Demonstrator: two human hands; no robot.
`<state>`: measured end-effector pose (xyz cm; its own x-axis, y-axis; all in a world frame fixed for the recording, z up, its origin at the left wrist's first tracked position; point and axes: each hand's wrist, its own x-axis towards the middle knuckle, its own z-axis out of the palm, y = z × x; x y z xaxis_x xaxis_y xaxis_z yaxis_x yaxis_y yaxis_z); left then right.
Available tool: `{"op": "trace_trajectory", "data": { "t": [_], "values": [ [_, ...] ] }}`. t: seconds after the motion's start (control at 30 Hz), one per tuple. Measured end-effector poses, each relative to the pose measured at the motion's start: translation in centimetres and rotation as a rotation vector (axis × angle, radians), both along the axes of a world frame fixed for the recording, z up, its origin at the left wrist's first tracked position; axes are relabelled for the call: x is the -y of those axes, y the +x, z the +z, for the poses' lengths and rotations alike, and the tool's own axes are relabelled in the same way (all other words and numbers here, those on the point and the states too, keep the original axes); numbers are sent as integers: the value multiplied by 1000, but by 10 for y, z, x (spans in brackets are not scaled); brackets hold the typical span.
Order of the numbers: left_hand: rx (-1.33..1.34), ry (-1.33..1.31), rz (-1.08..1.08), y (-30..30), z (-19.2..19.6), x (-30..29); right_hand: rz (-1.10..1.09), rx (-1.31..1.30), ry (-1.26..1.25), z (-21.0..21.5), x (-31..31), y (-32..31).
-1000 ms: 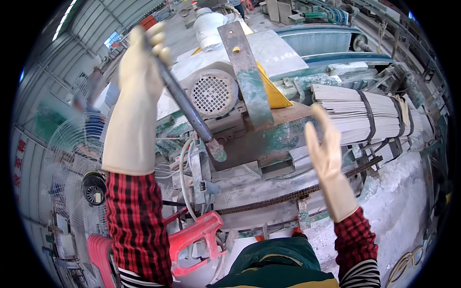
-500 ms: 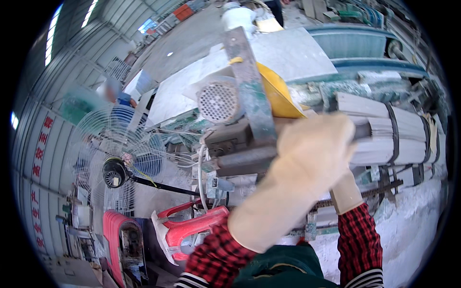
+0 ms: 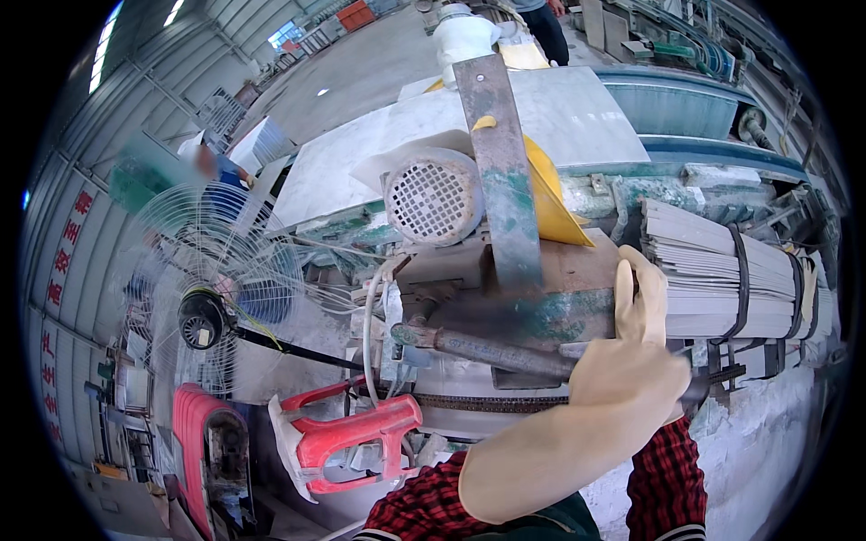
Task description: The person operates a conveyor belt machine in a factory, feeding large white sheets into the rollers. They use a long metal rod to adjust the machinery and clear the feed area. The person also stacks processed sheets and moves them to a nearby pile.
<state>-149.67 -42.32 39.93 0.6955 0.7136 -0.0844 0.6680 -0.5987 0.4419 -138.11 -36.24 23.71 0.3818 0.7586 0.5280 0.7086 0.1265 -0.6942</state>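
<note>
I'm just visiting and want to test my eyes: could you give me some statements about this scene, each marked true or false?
1. The left hand has its grip on the bar. True.
2. The right hand is bare. False: it wears a pale glove.
3. Dark straps go around the pale strips. True.
4. The grille has a square outline. False: it is round.
5. The fan has a wire cage. True.
6. In the picture, the fan is right of the grille. False: it is to the left.
</note>
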Motion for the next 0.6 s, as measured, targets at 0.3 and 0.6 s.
{"op": "trace_trajectory", "data": {
  "t": [0.3,0.6],
  "values": [
    [8,57,-188,-21,-30,22,12,-15,113,-4,-9,9],
    [-133,22,-315,-45,-52,43,45,-130,-4,1,-9,9]
  ]
}}
